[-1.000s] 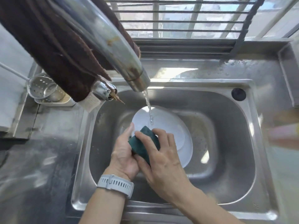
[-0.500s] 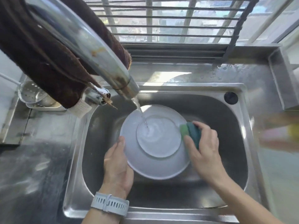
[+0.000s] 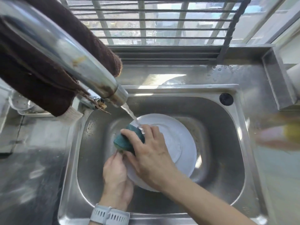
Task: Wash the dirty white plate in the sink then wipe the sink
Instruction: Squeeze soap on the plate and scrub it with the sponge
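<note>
A white plate (image 3: 178, 143) is held tilted inside the steel sink (image 3: 219, 159), under running water from the tap (image 3: 81, 62). My left hand (image 3: 116, 177) grips the plate's near left rim. My right hand (image 3: 151, 153) grips a green sponge (image 3: 128, 140) and presses it on the plate's left part, just below the water stream. The right hand and forearm cover the plate's lower left.
A brown cloth (image 3: 40, 82) hangs over the tap at the upper left. A perforated metal holder (image 3: 22, 104) stands left of the sink. A round black hole (image 3: 226, 99) sits at the sink's back right corner. A blurred yellow object (image 3: 292, 133) lies at the right edge.
My right hand has swept the sponge from the plate's right rim back across to its left side. The plate has tilted up more on edge in my left hand.
</note>
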